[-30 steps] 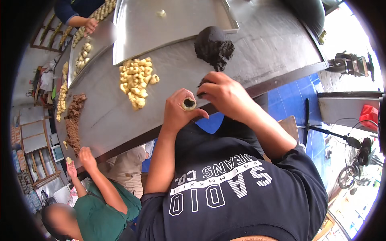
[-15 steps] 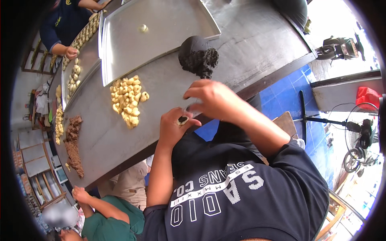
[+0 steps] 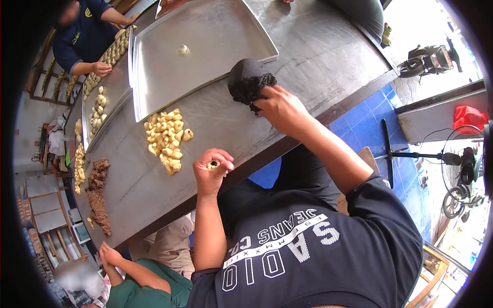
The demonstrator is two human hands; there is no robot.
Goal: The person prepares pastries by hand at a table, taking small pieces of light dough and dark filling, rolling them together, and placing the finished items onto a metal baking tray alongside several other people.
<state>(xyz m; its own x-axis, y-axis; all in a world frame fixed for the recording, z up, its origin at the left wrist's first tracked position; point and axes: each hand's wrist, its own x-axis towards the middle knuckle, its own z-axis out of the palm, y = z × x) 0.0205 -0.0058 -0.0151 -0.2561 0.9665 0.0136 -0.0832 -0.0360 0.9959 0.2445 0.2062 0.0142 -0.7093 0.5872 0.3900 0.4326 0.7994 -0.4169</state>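
My left hand (image 3: pixel 213 172) is curled around a small pale dough round (image 3: pixel 212 164) with dark filling in its middle, just beyond the table edge nearest me. My right hand (image 3: pixel 280 108) reaches to a mound of dark paste (image 3: pixel 244 79), its fingertips pinched into the crumbly side. A pile of yellow dough pieces (image 3: pixel 164 138) lies left of it on the metal table (image 3: pixel 328 66). A long strip of brown crumbly filling (image 3: pixel 97 192) is further left.
A large tray (image 3: pixel 200 36) holds one pale ball. A narrower tray (image 3: pixel 108 108) holds rows of balls, where a co-worker's hand (image 3: pixel 101 69) works. A person in green (image 3: pixel 149 287) sits at lower left. A fan (image 3: pixel 454 159) and parked motorbike (image 3: pixel 429 61) stand at right.
My right hand has moved away from the dough round up to the dark paste. My left hand has closed more around the round. The green-shirted person's hands have come together.
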